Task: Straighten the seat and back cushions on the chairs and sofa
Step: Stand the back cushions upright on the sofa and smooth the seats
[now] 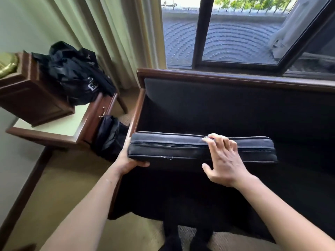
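A dark seat cushion [172, 148] with piped edges and a zip along its side is lifted on edge above the seat of a dark upholstered sofa [217, 105] with a wooden frame. My left hand [129, 161] grips the cushion's lower left corner, thumb underneath. My right hand [223, 160] rests with spread fingers on the cushion's near side, fingertips at its top edge. The back cushion of the sofa stands upright against the frame below the window.
A wooden side table [54, 129] stands left of the sofa, with a wooden box [30, 95] and a black bag [76, 71] on it. Another dark bag [110, 134] sits on the floor between table and sofa. Curtains and a window lie behind.
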`<state>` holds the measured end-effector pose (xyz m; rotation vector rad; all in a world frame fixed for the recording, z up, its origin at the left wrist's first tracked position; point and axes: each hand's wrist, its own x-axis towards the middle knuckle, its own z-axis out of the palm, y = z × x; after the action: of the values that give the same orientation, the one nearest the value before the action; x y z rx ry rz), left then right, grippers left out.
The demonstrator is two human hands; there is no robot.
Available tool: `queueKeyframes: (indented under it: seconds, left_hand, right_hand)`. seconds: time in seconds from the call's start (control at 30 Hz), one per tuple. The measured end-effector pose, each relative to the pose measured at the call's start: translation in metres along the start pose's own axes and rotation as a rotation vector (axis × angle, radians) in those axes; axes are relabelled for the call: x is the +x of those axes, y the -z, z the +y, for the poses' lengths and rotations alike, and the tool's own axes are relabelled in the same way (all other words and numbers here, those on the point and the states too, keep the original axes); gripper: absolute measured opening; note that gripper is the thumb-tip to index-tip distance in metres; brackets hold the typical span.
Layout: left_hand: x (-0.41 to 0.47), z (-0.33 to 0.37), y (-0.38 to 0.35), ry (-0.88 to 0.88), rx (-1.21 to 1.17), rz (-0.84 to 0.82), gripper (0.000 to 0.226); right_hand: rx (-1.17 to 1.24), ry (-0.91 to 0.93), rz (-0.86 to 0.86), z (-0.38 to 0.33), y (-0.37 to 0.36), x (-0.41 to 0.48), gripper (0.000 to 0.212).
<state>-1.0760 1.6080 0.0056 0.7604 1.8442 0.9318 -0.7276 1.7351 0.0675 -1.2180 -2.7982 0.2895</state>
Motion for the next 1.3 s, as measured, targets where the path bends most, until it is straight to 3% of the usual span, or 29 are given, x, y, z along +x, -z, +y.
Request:
queueKeyframes:
  seconds: [0.07, 0.13, 0.33, 0.5, 0.67, 0.77, 0.87, 1.03, 1.17, 1.3]
  left_hand:
    - [-0.002, -0.002, -0.001, 0.013, 0.007, 0.027, 0.132]
    - [-0.01, -0.002, -0.005, -0.005, 0.019, 0.066, 0.12]
    - [-0.047, 0.041, -0.011, -0.164, 0.172, 0.1, 0.087]
    - [-0.065, 0.136, -0.015, -0.438, 0.228, 0.129, 0.083]
    - [-0.082, 0.247, -0.036, -0.697, 0.435, 0.076, 0.088]
    - [-0.081, 0.28, -0.067, -0.762, 0.631, 0.044, 0.093]
    - [-0.068, 0.267, -0.104, -0.745, 0.888, -0.026, 0.1]
    - [-0.05, 0.23, -0.118, -0.794, 1.029, -0.134, 0.119]
    - [-0.046, 0.212, -0.079, -0.641, 1.315, -0.061, 0.136]
    - [-0.041, 0.195, -0.034, -0.533, 1.382, 0.039, 0.142]
  right_hand:
    - [-0.039, 0.035, -0.15, -0.02, -0.002, 0.023, 0.116]
    - [-0.085, 0.023, -0.247, -0.036, -0.01, 0.038, 0.133]
    - [-0.036, 0.034, -0.052, -0.03, 0.005, 0.034, 0.094]
    - [0.225, -0.013, 0.112, 0.008, 0.055, 0.025, 0.104]
    - [0.61, -0.171, 0.102, 0.037, 0.085, 0.011, 0.108]
    - [0.75, -0.192, 0.036, 0.039, 0.091, 0.005, 0.116]
    - [0.837, -0.155, 0.01, 0.04, 0.094, 0.003, 0.12]
    - [0.55, -0.061, -0.06, 0.047, 0.115, 0.004, 0.128]
    - [-0.038, -0.049, -0.231, 0.037, 0.128, 0.018, 0.121]
    - [-0.143, 0.004, -0.253, 0.0, 0.12, 0.04, 0.129]
